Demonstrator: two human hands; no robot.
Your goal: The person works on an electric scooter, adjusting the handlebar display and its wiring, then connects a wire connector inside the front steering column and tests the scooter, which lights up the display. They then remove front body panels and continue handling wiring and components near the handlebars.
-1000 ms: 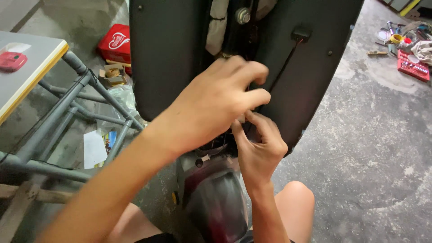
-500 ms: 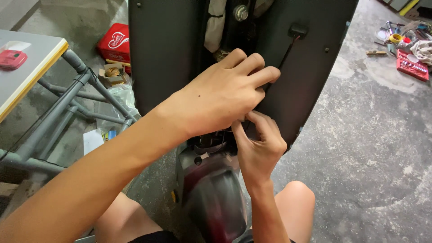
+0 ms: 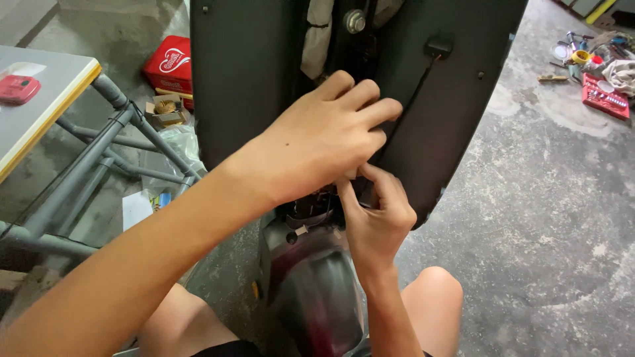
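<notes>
A black scooter body panel [image 3: 245,86] stands upright before me, with a gap down its middle showing a bolt [image 3: 354,21] and pale cloth. My left hand [image 3: 317,142] reaches in from the lower left, its fingers curled over the panel by that gap. Just beneath it, my right hand [image 3: 378,213] comes up from below and pinches a small pale piece [image 3: 350,174] with its fingertips. The left hand hides most of that piece and the dark wiring [image 3: 311,208] behind it. A glossy dark red fender [image 3: 317,291] sits below both hands.
A grey table [image 3: 56,99] with a yellow edge and tube legs stands at left, a small red object [image 3: 18,88] on it. A red tin [image 3: 170,63] and a small carton [image 3: 165,109] lie behind. Tools and a red tray [image 3: 603,96] are scattered on the concrete at top right.
My left hand has shifted slightly up the panel, its fingers spread a little more. The right hand keeps its pinch in the same spot.
</notes>
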